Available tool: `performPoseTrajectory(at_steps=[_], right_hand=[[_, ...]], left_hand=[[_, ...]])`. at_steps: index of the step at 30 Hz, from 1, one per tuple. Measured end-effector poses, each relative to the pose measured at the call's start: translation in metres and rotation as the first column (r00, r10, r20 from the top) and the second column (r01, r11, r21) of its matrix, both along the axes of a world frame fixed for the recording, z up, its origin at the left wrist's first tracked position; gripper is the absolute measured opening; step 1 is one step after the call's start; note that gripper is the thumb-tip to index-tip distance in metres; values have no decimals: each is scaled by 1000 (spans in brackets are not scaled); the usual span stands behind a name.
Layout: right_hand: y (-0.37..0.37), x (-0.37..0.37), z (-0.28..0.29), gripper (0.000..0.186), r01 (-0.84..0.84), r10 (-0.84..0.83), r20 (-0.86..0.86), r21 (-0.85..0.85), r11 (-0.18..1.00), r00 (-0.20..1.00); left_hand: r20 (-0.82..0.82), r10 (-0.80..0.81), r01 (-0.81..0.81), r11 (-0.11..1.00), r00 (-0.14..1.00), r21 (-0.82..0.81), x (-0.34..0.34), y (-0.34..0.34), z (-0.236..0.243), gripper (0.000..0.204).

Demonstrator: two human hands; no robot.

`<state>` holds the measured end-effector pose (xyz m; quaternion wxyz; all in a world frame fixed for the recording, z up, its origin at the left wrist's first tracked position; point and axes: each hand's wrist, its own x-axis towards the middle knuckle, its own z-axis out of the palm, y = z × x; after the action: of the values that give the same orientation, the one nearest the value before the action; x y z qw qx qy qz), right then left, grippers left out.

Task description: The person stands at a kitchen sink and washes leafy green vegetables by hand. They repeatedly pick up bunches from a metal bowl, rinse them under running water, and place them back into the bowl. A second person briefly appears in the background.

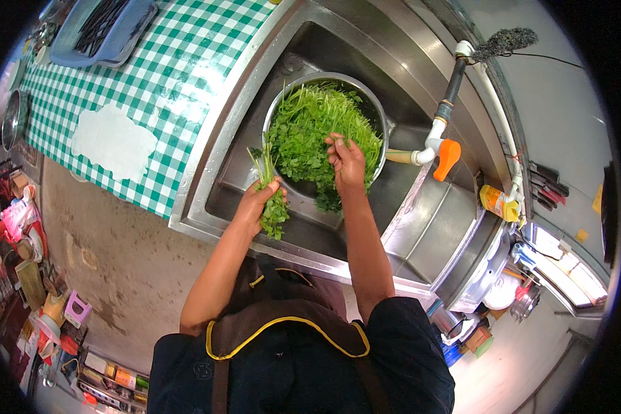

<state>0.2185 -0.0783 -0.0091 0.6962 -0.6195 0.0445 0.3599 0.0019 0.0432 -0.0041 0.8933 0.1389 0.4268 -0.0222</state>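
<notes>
My left hand [261, 200] grips a bunch of leafy herbs [272, 219], pale stems sticking up above the fist and leaves hanging below it, just left of a large steel basin [378, 105]. The basin sits inside the steel sink [231, 203] and is heaped with bright green herbs [303, 121]. My right hand [344, 153] is over the heap, fingers curled and pinched; what lies between the fingertips is too small to make out against the greens.
Checked-cloth counter [165, 83] at upper left, with blue basket [90, 58] and steel bowl [14, 121]. A white pipe tap [431, 145] with orange handle borders the basin on the right, beside another sink compartment [421, 241], a yellow bottle [495, 201] and hanging knives [545, 183].
</notes>
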Motion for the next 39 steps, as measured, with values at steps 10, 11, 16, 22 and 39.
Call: performPoseTrajectory(at_steps=[10,11,16,22,39], right_hand=[[6,-14,32,23,180,-140,-157,286,941,978],[7,-23,39,23,125,-100,-109,254,959,989],[-8,-67,40,23,-73,73,-4,-25,997,997],[-18,-108,43,17,-409,588,343,-470,782,732],[97,20,-58,36,-471,432,-188,-328,819,882]], left_hand=[[22,-25,25,999,999,22,17,0,0,25],[10,-23,23,1000,1000,20,19,0,-2,26],[27,-7,8,999,1000,-36,38,1,-6,28],[-9,-140,140,987,990,73,48,-11,-18,40],[-46,-217,222,950,975,222,26,10,-39,26]])
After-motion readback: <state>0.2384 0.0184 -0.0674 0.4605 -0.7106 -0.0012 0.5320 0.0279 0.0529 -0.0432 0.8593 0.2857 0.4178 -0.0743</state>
